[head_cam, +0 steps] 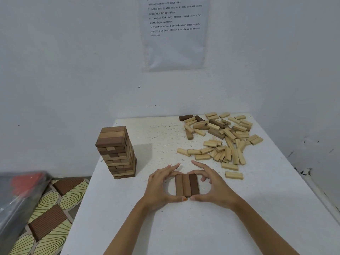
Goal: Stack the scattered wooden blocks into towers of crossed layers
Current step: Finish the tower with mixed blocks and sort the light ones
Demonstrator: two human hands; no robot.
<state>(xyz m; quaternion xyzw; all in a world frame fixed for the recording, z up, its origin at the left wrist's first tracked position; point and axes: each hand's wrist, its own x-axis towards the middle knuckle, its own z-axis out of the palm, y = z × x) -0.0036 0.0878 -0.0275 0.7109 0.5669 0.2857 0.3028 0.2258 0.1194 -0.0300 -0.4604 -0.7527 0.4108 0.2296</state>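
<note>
A white table point(202, 227) stands against a bare wall, with a tall tower of brown wooden blocks point(116, 151) at its left and scattered pale wooden blocks point(224, 137) far right. In the middle, the left hand point(158, 188) and right hand point(215, 186) clasp a row of three brown blocks point(187, 184) — seemingly squaring a new base.

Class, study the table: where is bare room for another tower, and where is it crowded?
Bare: the table this side of the left hand and right hand framing the three-block layer; also the middle, between finished tower and loose pile. Crowded: the far right, under that pile.
</note>
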